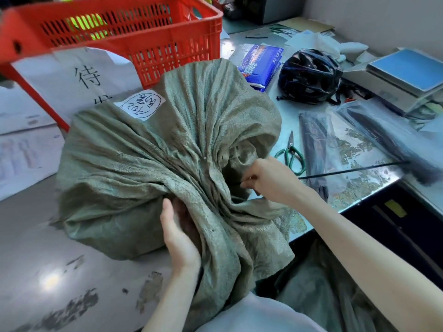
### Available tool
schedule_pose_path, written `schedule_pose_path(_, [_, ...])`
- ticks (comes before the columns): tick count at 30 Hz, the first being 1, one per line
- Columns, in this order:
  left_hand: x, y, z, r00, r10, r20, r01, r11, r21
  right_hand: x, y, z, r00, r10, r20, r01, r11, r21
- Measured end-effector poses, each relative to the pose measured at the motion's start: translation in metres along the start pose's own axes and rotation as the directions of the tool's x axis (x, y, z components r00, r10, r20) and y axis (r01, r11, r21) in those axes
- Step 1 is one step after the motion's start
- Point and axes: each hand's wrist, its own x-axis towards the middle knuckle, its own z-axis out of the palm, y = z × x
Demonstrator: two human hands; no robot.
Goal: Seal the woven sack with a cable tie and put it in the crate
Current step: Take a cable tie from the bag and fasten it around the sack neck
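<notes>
Nearest the camera, the left hand (178,236) has its grip closed around the gathered neck of the woven sack (148,159), fingers buried in the folds at the table's (48,271) near edge. The right hand (266,180) sits just beside it, at the sack's bunched mouth, thumb and fingers pinched together on the cloth; a thin black cable tie (354,170) runs from that hand out toward the right edge, though I cannot tell whether the fingers hold its end. The sack lies bulging in the middle of the table, a white handwritten label (141,104) on its far side. Behind it, at the far left corner, stands the red crate (153,37). Green-handled scissors (291,154) lie right of the sack.
</notes>
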Motion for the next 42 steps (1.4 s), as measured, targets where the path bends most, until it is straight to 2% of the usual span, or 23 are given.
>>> schedule_pose_path(3, [0.006,0.007,-0.007,0.986,-0.088,-0.139,0.085,0.996,-0.026,0.009,-0.016,0.005,0.996,-0.079,0.032,0.077,0.996,0.048])
schedule_pose_path(5, [0.011,0.007,-0.009,0.980,-0.084,-0.182,0.109,0.985,0.132,0.014,-0.027,0.010,0.993,-0.108,0.046,0.107,0.994,0.017])
schedule_pose_path(7, [0.013,0.005,-0.010,0.982,-0.076,-0.171,0.121,0.955,0.271,0.017,-0.036,0.013,0.991,-0.113,0.076,0.112,0.994,0.009])
schedule_pose_path(11, [0.016,0.008,-0.012,0.986,-0.115,-0.118,0.150,0.922,0.356,0.019,-0.042,0.013,0.980,-0.116,0.163,0.116,0.993,0.006])
schedule_pose_path(15, [0.017,0.011,-0.007,0.982,-0.144,-0.119,0.177,0.921,0.348,0.022,-0.042,0.012,0.959,-0.118,0.257,0.145,0.986,-0.087])
schedule_pose_path(20, [0.018,0.010,-0.010,0.986,-0.131,-0.104,0.162,0.904,0.396,0.023,-0.041,0.011,0.931,-0.197,0.306,0.190,0.980,0.052])
schedule_pose_path(26, [0.015,0.010,-0.013,0.987,-0.084,-0.135,0.129,0.921,0.368,0.023,-0.033,0.022,0.941,-0.232,0.245,0.202,0.969,0.140])
schedule_pose_path(28, [0.017,0.009,-0.018,0.989,-0.024,-0.146,0.079,0.919,0.385,0.024,-0.030,0.023,0.944,-0.244,0.224,0.210,0.964,0.165])
schedule_pose_path(30, [0.017,0.010,-0.027,0.984,0.129,-0.122,-0.060,0.887,0.458,0.025,-0.025,0.018,0.947,-0.238,0.213,0.207,0.965,0.161])
schedule_pose_path(32, [0.015,0.012,-0.037,0.941,0.326,-0.093,-0.231,0.815,0.531,0.026,-0.017,0.009,0.956,-0.215,0.197,0.185,0.969,0.161])
schedule_pose_path(34, [0.016,0.015,-0.047,0.889,0.445,-0.104,-0.333,0.786,0.522,0.026,-0.005,-0.001,0.958,-0.203,0.201,0.170,0.970,0.173])
schedule_pose_path(36, [0.020,0.021,-0.058,0.866,0.480,-0.142,-0.381,0.817,0.433,0.027,0.007,-0.009,0.966,-0.177,0.189,0.149,0.977,0.154])
schedule_pose_path(39, [0.025,0.030,-0.068,0.881,0.447,-0.153,-0.411,0.885,0.221,0.028,0.023,-0.018,0.982,-0.113,0.153,0.090,0.984,0.152])
schedule_pose_path(42, [0.028,0.042,-0.074,0.871,0.458,-0.179,-0.436,0.888,0.149,0.025,0.031,-0.028,0.987,-0.074,0.142,0.056,0.990,0.127])
